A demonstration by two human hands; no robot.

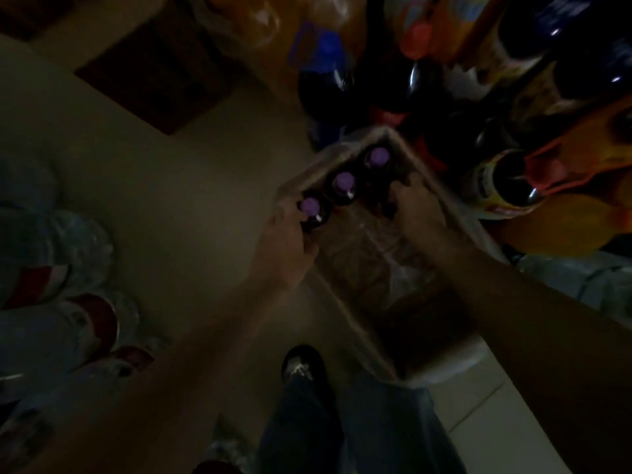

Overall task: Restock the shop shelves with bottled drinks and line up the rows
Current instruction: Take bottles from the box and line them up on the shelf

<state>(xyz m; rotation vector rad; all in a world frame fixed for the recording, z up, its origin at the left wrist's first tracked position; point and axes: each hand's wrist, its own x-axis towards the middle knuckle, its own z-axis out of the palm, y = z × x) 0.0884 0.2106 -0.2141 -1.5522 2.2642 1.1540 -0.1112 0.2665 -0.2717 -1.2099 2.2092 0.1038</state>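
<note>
A shallow brown cardboard tray wrapped in torn clear plastic film (372, 268) sits at the middle of the dim, blurred view, and everything else is placed from it. Along the tray's far left edge stand three dark bottles with purple caps in a row: the nearest purple-capped bottle (310, 207), the middle purple-capped bottle (343, 182) and the farthest purple-capped bottle (379, 156), each just beside the next. The part of the tray nearer the person holds only crumpled film.

The left hand (289, 244) reaches in from the tray's left side, its fingers curled round the body of the nearest purple-capped bottle below the cap. The right hand (415, 217) reaches over the tray's right side toward the far end, beside the middle and farthest bottles; its fingertips are lost in the dark there, so whether they grasp anything cannot be told.

Beyond the tray's far corner stands a crowd of large dark soft-drink bottles with blue, red and orange labels (393, 83), touching or just beside the tray. Right of the tray, orange and yellow packaging (564, 172) is stacked. Well to the left of the tray lie shrink-wrapped packs of clear water bottles with red labels (68, 302) on the pale tiled floor (171, 200). At the tray's near end are a dark shoe (302, 366) and a blue trouser leg (342, 425) of the person.
</note>
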